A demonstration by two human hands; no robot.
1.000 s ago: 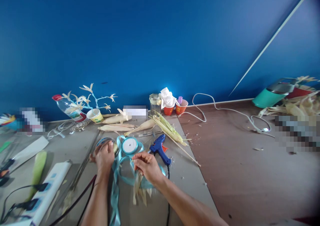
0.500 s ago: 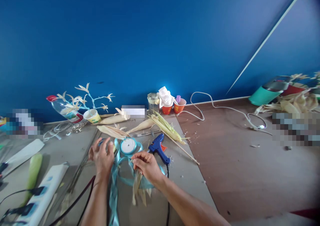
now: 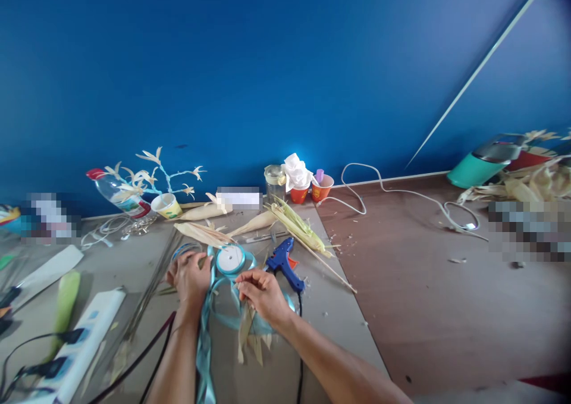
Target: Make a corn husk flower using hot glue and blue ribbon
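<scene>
My left hand (image 3: pixel 193 275) is low over the table, fingers bent and thumb apart, with nothing visibly held. Just beyond its fingertips is a small round roll (image 3: pixel 186 249), partly hidden. My right hand (image 3: pixel 262 296) is closed in a pinch; pale dry corn husk strips (image 3: pixel 250 340) hang beneath it, their upper ends hidden by the hand. Between the hands lies a spool of light blue ribbon (image 3: pixel 231 260), with loose ribbon (image 3: pixel 204 350) looping beside both hands. A blue glue gun (image 3: pixel 285 264) rests right of my right hand.
Corn husks (image 3: pixel 301 228) lie behind the glue gun. Paper cups (image 3: pixel 322 188), a jar (image 3: pixel 275 182) and a bottle with husk flowers (image 3: pixel 122 199) stand along the blue wall. A power strip (image 3: pixel 87 344) with plugged cords occupies the left. A white cable (image 3: pixel 410 193) crosses the brown table.
My left hand has lowered and shifted right, its fingers now more bent, uncovering more of the small roll. My right hand keeps its pinch in nearly the same place.
</scene>
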